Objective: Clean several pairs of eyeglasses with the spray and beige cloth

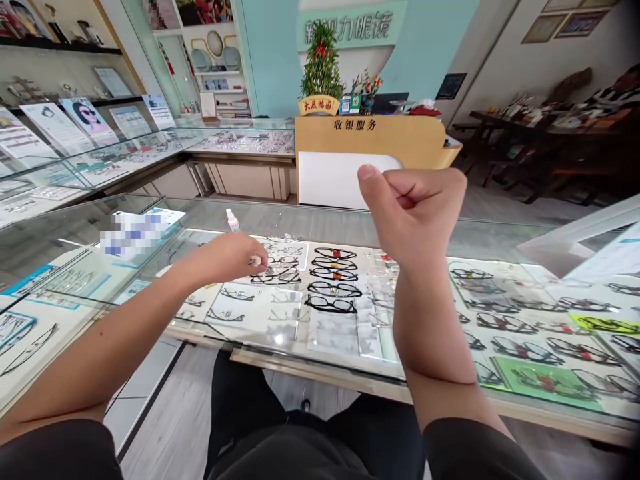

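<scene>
My right hand point(415, 210) is raised above the glass counter in a fist, its thumb apart from the curled fingers; nothing shows in it. Lower and to the left, my left hand point(237, 257) hovers with bent fingers closed at a small pale thing point(255, 261) too small to name. Just behind that hand stands a white bottle point(231, 220). Eyeglass frames point(276, 276) lie beyond its fingertips. Between my hands, a column of black eyeglasses point(331, 303) rests in the display case.
The glass display counter point(345, 363) spans in front of me, with more eyeglasses point(527, 350) at the right. A white slanted stand point(585, 233) is at the right edge. Beyond are a wooden cashier desk point(320, 137), a plant point(321, 70) and another glass case point(245, 140). A person point(617, 90) sits far right.
</scene>
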Motion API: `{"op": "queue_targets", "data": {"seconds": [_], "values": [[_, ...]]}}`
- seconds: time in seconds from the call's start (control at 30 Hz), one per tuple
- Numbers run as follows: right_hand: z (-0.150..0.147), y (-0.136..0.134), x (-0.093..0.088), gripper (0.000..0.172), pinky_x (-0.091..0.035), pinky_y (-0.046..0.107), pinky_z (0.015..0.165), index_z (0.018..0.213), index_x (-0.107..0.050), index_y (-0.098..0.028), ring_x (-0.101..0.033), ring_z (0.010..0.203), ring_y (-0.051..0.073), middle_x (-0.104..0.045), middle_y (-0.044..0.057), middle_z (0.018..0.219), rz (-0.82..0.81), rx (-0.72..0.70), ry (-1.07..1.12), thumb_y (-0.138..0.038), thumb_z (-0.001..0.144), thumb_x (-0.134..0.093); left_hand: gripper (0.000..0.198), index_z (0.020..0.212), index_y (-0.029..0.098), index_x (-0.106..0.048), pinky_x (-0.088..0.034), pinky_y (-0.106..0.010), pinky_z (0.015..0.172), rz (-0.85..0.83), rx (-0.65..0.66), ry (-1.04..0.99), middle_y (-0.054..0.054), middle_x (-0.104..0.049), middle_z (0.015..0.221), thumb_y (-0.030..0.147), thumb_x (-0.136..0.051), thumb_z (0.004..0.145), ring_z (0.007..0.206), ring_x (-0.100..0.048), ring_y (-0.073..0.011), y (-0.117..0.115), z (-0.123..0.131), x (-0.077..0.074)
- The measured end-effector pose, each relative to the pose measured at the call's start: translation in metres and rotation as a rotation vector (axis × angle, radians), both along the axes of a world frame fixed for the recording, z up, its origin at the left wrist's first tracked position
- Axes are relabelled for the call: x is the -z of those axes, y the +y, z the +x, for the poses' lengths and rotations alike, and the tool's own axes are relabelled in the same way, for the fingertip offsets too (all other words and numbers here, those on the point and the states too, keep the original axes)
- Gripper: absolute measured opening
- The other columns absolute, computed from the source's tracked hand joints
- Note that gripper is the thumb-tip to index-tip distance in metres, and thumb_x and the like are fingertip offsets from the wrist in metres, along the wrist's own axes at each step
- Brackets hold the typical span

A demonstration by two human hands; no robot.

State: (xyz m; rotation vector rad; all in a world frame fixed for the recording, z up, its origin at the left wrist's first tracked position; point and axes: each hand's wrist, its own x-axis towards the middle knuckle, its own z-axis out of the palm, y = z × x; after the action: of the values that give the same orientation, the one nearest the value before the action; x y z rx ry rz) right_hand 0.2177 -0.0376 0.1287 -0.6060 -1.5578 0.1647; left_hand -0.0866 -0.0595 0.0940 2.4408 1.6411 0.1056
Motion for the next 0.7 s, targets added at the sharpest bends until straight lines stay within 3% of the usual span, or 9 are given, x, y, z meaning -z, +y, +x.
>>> {"op": "queue_targets", "data": {"seconds": [0.17, 0.33, 0.57, 0.7], "values": [[-0.003, 0.002, 0.002, 0.079, -0.019, 0.035, 0.055, 0.06, -0.022, -0.026, -0.023, 0.056, 0.012, -0.013, -0.004, 0.063, 0.045, 0.081, -0.085, -0.073, 0.108, -0.065, 0.029, 0.104, 0.028, -0.089, -0.05, -0.033, 0.08, -0.104, 0.008, 0.286, -0.005, -0.089, 0.115, 0.029, -0.061, 0.1, 0.105, -0.079, -0.0274, -0.008, 0.008, 0.038], [-0.002, 0.005, 0.003, 0.075, -0.019, 0.035, 0.055, 0.063, -0.025, -0.026, -0.024, 0.057, 0.012, -0.013, -0.004, 0.063, 0.069, 0.089, -0.14, -0.066, 0.111, -0.065, 0.028, 0.105, 0.026, -0.088, -0.048, -0.034, 0.078, -0.079, 0.057, 0.341, -0.006, -0.088, 0.117, 0.023, -0.06, 0.102, 0.108, -0.079, -0.0277, -0.01, 0.014, 0.065], [-0.006, -0.001, 0.0, 0.078, -0.018, 0.035, 0.056, 0.064, -0.017, -0.026, -0.016, 0.058, 0.011, -0.012, -0.005, 0.064, 0.04, 0.0, -0.141, -0.06, 0.111, -0.07, 0.026, 0.105, 0.026, -0.088, -0.047, -0.033, 0.078, -0.105, 0.069, 0.33, -0.006, -0.088, 0.116, 0.021, -0.062, 0.102, 0.111, -0.08, -0.0281, -0.01, 0.016, 0.077], [-0.007, -0.001, 0.0, 0.074, -0.012, 0.036, 0.058, 0.064, -0.017, -0.026, -0.01, 0.061, 0.01, -0.01, -0.006, 0.064, 0.054, -0.052, -0.138, -0.045, 0.112, -0.07, 0.027, 0.106, 0.026, -0.088, -0.049, -0.032, 0.079, -0.111, 0.059, 0.364, -0.006, -0.088, 0.116, 0.021, -0.062, 0.102, 0.111, -0.081, -0.0285, -0.008, 0.015, 0.08]]}}
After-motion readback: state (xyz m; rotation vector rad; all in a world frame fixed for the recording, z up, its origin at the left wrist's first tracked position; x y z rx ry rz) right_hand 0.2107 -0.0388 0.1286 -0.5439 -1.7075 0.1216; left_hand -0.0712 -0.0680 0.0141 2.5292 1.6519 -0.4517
